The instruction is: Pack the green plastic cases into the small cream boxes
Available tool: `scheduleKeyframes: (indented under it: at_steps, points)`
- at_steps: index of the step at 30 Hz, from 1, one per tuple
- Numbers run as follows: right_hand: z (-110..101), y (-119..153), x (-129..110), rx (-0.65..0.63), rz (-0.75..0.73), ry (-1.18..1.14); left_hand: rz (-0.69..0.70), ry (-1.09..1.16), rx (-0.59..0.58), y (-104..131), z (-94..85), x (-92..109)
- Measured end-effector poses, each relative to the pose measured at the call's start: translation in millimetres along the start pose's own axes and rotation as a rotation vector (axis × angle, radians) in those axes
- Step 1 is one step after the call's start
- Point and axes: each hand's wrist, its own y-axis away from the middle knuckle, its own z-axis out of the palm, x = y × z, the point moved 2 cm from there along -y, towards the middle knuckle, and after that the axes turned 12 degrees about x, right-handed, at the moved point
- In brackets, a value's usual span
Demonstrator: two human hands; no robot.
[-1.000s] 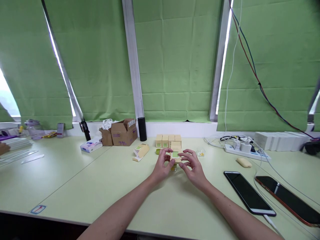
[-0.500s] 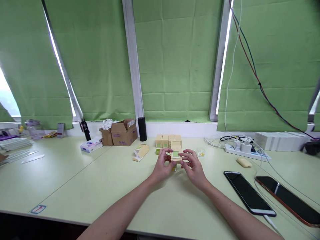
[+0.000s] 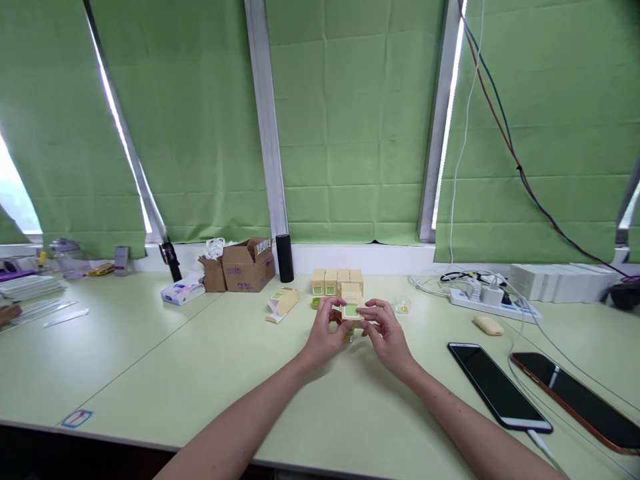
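Between both hands is a small cream cardboard box (image 3: 352,310) with a green square on its face and its top flap standing up. My left hand (image 3: 326,333) grips the box's left side, fingers bent and thumb near the bottom edge. On the right side, the fingers and thumb of my right hand (image 3: 384,331) close on it. A small clear and yellow item (image 3: 349,337) shows just below the box, partly hidden. Behind stands a row of similar cream boxes (image 3: 331,281). A green item (image 3: 315,303) peeks out beside my left hand.
An opened cream carton (image 3: 283,305) lies to the left, a clear small container (image 3: 401,305) to the right. Two phones (image 3: 499,385), cables and a power strip (image 3: 495,307) occupy the right side. A brown cardboard box (image 3: 249,267) and black cylinder (image 3: 285,258) stand behind.
The box tilts very slightly between my hands, which keep their grip. At the far left edge, another person's hand has come further into view.
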Motion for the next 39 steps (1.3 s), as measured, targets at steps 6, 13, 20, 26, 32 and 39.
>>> scheduleKeyframes:
  at_steps: [6,13,20,26,32,39]
  points:
    - [0.0,0.2,3.1,-0.002,0.000,0.009,0.042,-0.027,0.027,0.2,0.5,-1.5]
    - [0.8,0.8,4.4,-0.009,-0.007,0.020,0.037,-0.026,0.027,0.5,0.5,4.1]
    - [-0.9,1.3,3.0,-0.034,-0.032,0.097,0.142,-0.116,0.061,0.6,-2.5,10.1]
    - [-0.1,4.9,-6.2,-0.062,-0.113,0.186,0.242,-0.216,0.078,-0.4,-6.0,14.3]
    - [1.8,9.6,-13.3,-0.138,-0.217,0.236,0.185,-0.178,0.116,-1.7,-6.7,12.4]
    - [6.6,12.8,-29.4,-0.284,-0.371,0.260,0.050,-0.093,0.192,-5.2,-10.6,-0.2]
